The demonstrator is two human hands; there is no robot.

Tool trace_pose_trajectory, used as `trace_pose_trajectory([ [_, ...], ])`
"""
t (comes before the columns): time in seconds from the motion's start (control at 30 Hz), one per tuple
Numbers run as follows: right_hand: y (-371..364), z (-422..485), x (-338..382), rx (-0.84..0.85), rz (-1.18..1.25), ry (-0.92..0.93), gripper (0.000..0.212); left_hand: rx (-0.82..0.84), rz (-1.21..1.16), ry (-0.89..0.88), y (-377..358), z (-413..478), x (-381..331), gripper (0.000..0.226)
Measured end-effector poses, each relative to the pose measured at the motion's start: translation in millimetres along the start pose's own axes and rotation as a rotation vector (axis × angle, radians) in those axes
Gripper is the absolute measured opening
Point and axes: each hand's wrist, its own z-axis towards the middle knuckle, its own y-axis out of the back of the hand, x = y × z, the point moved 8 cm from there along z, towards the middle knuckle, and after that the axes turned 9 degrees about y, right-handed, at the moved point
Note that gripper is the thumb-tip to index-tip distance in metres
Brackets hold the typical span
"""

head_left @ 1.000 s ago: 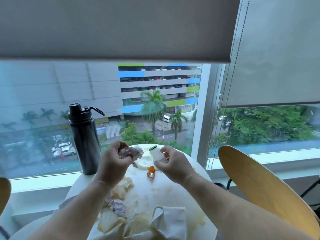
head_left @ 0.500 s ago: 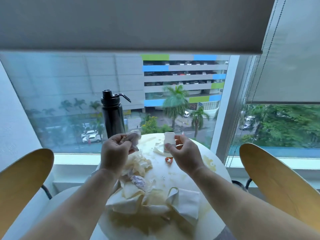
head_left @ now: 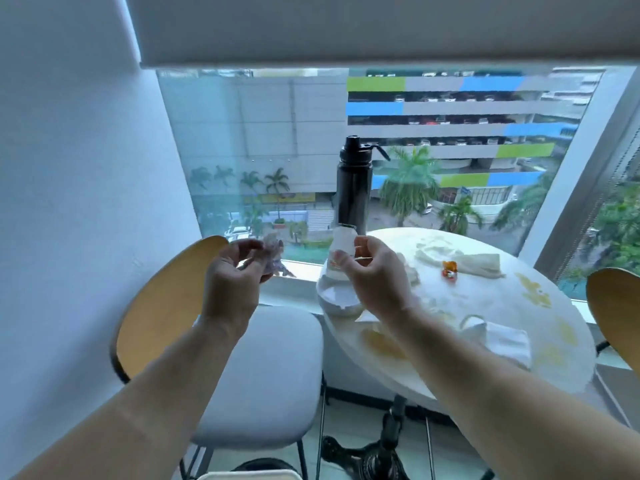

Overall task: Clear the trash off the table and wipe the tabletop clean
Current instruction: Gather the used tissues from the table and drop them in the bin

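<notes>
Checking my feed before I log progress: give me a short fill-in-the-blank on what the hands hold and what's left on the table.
1. The right hand grips a small ____ bottle.
2. The left hand pinches a crumpled wrapper, off the table on its ____ side.
3. The tall flask near the window is ____.
4. ____ stains mark the table.

Missing words: white; left; black; yellow.
</notes>
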Motion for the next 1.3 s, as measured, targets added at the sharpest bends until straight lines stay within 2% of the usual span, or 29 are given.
trace_pose_trajectory([
  [0.1,-47,-26,17,0.054,0.007,0.009,0.042,-0.040,0.024,0.019,57,-7,11,0.032],
  [0.23,-98,-60,25,0.141,0.038,-0.015,0.027,-0.131,0.076,0.092,118,-26,38,0.021],
  [0.4,-146,-98,10,0.273,0.062,-0.073,0.040,-0.218,0.096,0.218,172,-53,87,0.023],
  [0.57,-181,-137,-21,0.434,0.011,-0.107,0.047,-0.325,0.174,0.319,201,-87,143,0.012],
  [0.7,-199,-184,-61,0.548,-0.004,-0.188,0.046,-0.401,0.251,0.384,207,-117,194,0.016],
  [0.83,-207,-232,-103,0.668,-0.049,-0.250,0.041,-0.465,0.300,0.526,217,-148,254,0.018],
  [1.1,-216,-286,-162,0.804,-0.175,-0.315,0.033,-0.478,0.368,0.691,233,-186,330,0.014],
  [1.2,-222,-296,-171,0.841,-0.191,-0.330,0.032,-0.417,0.398,0.728,233,-193,344,0.009],
  [1.3,-224,-300,-179,0.832,-0.210,-0.344,0.032,-0.349,0.432,0.766,232,-200,351,0.024],
])
